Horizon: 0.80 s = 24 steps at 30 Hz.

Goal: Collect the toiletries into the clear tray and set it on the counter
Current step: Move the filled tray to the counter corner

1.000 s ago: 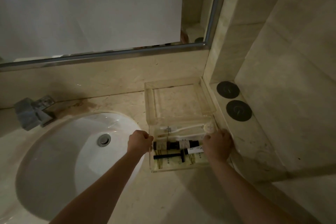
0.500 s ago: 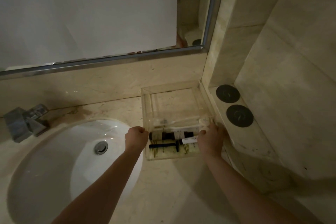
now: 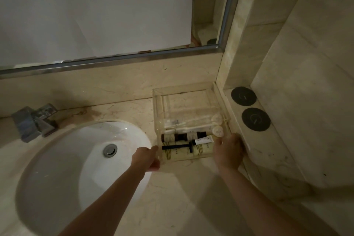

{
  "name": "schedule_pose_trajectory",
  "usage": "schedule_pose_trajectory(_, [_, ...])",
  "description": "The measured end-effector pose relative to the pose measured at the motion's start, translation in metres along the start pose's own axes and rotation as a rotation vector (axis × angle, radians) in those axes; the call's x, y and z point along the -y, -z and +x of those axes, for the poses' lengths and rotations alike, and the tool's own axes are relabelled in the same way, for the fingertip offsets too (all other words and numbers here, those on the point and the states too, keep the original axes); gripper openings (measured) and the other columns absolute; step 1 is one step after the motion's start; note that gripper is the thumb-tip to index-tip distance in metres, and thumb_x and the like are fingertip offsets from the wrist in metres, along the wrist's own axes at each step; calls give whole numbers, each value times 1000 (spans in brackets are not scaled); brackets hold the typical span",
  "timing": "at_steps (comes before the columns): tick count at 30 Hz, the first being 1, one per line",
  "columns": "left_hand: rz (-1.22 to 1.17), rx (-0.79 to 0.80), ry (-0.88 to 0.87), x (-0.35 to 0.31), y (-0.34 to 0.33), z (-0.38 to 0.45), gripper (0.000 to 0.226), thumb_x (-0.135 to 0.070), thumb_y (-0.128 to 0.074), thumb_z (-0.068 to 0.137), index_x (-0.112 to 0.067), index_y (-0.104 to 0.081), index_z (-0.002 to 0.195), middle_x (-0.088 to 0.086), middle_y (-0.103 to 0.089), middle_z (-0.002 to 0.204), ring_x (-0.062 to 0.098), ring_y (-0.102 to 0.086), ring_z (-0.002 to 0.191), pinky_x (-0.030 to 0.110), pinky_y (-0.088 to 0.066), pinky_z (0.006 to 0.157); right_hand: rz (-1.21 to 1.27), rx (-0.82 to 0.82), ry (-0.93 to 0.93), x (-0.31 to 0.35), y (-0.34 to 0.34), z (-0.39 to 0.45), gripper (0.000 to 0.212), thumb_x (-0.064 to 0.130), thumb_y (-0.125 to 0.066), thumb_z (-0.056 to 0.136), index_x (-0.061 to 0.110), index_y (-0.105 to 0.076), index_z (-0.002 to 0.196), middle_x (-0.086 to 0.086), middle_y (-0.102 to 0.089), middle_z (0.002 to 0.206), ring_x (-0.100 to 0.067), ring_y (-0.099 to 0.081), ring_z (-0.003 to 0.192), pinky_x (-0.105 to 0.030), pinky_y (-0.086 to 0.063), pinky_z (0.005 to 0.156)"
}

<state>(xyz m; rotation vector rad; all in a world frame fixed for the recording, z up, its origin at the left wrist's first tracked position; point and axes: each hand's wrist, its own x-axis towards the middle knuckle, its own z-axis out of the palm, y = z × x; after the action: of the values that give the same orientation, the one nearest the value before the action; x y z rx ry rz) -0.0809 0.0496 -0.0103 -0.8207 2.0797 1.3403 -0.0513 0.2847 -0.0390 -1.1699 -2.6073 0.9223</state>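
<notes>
The clear tray (image 3: pixel 183 90) rests on the marble counter (image 3: pixel 172 193) in the back right corner, beside the sink. In its near half lie a black razor (image 3: pixel 178 147), a dark bottle (image 3: pixel 183 136), a small white tube (image 3: pixel 204 140), two round white caps (image 3: pixel 217 125) and pale packets. My left hand (image 3: pixel 146 159) grips the tray's near left corner. My right hand (image 3: pixel 228 149) holds its near right corner, fingers curled on the rim.
A white oval sink (image 3: pixel 76 168) with a metal drain lies to the left, a chrome faucet (image 3: pixel 35 120) behind it. Two black round discs (image 3: pixel 249 107) sit on the raised ledge right of the tray. A mirror covered with white paper hangs above.
The tray has slid away from me toward the back wall and right ledge, with both hands still on its near corners. The items inside moved with it.
</notes>
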Motion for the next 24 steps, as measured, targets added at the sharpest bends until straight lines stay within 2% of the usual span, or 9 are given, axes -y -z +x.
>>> schedule_pose_trajectory(3, [-87,48,60,2,-3,-6,31,-25,-57,91,5,-62,84,23,-71,74,33,-70,62,39,-61,62,44,15,-117,-8,-2,-8,58,30,-55,85,-1,-39,131,-27,-49,130,-43,-50,115,-53,-48,91])
schedule_pose_trajectory(7, [-181,67,91,5,-3,-8,27,-20,-58,91,5,-60,82,22,-68,71,31,-67,60,39,-60,67,243,53,-243,-6,-6,-10,55,23,-54,89,-2,-36,134,-28,-44,135,-43,-49,118,-50,-47,95])
schedule_pose_trajectory(11, [-310,70,115,0,-3,-5,26,-19,-62,89,5,-59,82,21,-66,72,31,-66,64,39,-60,70,352,61,-231,0,-8,-7,54,16,-53,88,1,-33,136,-27,-41,138,-42,-50,119,-54,-47,96])
schedule_pose_trajectory(15, [-402,98,94,-15,-1,-2,26,-16,-61,89,9,-57,95,26,-65,85,32,-67,71,31,-61,59,412,86,-233,9,-10,1,57,14,-51,90,2,-28,140,-28,-41,140,-42,-50,121,-49,-46,99])
schedule_pose_trajectory(18, [-484,116,86,-20,-3,0,25,-11,-57,90,9,-51,103,26,-62,86,33,-65,76,34,-59,67,502,90,-259,17,-12,9,59,14,-52,90,6,-26,142,-27,-41,141,-41,-51,121,-49,-46,99])
schedule_pose_trajectory(21, [-578,101,75,-28,-7,1,19,-9,-54,91,4,-50,105,19,-61,88,28,-63,76,35,-56,76,612,66,-344,27,-13,15,63,11,-52,89,6,-22,145,-26,-37,145,-41,-46,127,-49,-43,104])
schedule_pose_trajectory(24, [-712,99,108,-37,-7,4,20,-12,-53,91,1,-47,106,25,-62,90,31,-64,77,37,-56,78,750,57,-453,40,-18,23,61,11,-54,85,7,-29,140,-24,-47,136,-40,-54,117,-51,-47,98])
